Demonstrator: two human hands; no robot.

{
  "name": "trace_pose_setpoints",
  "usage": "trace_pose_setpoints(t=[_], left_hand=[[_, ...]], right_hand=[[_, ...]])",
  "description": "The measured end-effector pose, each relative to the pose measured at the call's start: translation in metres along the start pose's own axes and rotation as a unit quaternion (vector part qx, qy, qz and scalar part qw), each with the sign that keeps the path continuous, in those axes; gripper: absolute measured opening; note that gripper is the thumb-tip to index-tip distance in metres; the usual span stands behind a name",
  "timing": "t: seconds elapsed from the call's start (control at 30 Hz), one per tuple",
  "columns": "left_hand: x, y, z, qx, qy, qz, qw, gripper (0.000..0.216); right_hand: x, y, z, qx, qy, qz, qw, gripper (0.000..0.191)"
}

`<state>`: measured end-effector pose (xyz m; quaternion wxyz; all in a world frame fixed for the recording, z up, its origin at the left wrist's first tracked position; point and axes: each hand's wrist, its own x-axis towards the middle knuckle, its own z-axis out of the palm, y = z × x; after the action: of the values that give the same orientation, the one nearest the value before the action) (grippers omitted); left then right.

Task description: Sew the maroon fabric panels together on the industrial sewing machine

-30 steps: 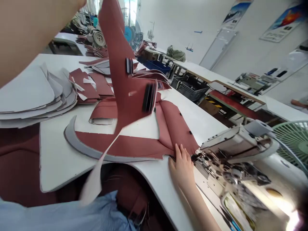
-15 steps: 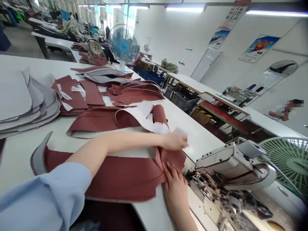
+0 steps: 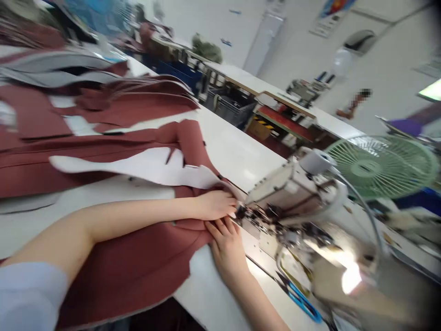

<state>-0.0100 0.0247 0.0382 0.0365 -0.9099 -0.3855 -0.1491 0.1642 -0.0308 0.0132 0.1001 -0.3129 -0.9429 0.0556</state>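
My left hand [image 3: 215, 205] rests on a dark red fabric piece [image 3: 131, 266] right at the needle end of the sewing machine [image 3: 292, 197], its fingers curled and pressed on the cloth. My right hand [image 3: 227, 246] lies just below it, fingers stretched flat on the same fabric edge beside the machine. A second red piece with a white backing [image 3: 144, 163] is folded over above my left hand, its tip reaching toward the needle area. The view is blurred by motion.
Stacks of red and grey cut pieces [image 3: 86, 96] cover the white table [image 3: 241, 156] at the upper left. A green fan [image 3: 382, 165] stands behind the machine. Blue scissors [image 3: 303, 301] lie on the machine bed. Other workbenches and another person [image 3: 354, 103] are farther back.
My left hand has drawn in from above the fabric to the needle area. The white-backed piece now lies folded over it. The camera swung right and closer to the machine.
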Motion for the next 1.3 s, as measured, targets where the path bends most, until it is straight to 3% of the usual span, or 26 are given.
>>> trace_pose_setpoints(t=[0.1,0.2,0.3,0.47,0.57,0.7,0.93,1.3], left_hand=[[-0.011,0.008,0.008,-0.059,0.009,0.002,0.998,0.025],[-0.02,0.004,0.015,-0.138,-0.019,-0.017,0.99,0.026],[-0.025,0.001,0.023,-0.166,0.017,-0.024,0.986,0.028],[-0.025,0.0,0.032,-0.087,0.073,0.014,0.993,0.03],[-0.019,0.003,0.03,-0.02,0.032,0.0,0.999,0.026],[-0.015,0.01,0.025,0.005,-0.048,-0.01,0.999,0.029],[-0.021,0.008,0.027,-0.009,-0.006,0.037,0.999,0.033],[-0.011,0.019,0.018,-0.012,-0.029,0.0,1.0,0.03]], right_hand=[[-0.011,-0.004,-0.006,0.019,-0.008,-0.002,1.0,0.042],[-0.023,-0.01,-0.003,-0.024,0.04,0.02,0.999,0.041],[-0.03,-0.014,0.005,-0.082,0.094,0.035,0.992,0.037],[-0.031,-0.012,0.012,-0.098,0.099,0.002,0.99,0.034],[-0.031,-0.011,0.009,-0.079,0.073,-0.011,0.994,0.038],[-0.033,-0.011,0.006,-0.065,0.085,-0.03,0.994,0.04],[-0.033,-0.008,0.007,-0.068,0.096,-0.041,0.992,0.039],[-0.033,-0.008,0.004,-0.059,0.08,-0.044,0.994,0.038]])
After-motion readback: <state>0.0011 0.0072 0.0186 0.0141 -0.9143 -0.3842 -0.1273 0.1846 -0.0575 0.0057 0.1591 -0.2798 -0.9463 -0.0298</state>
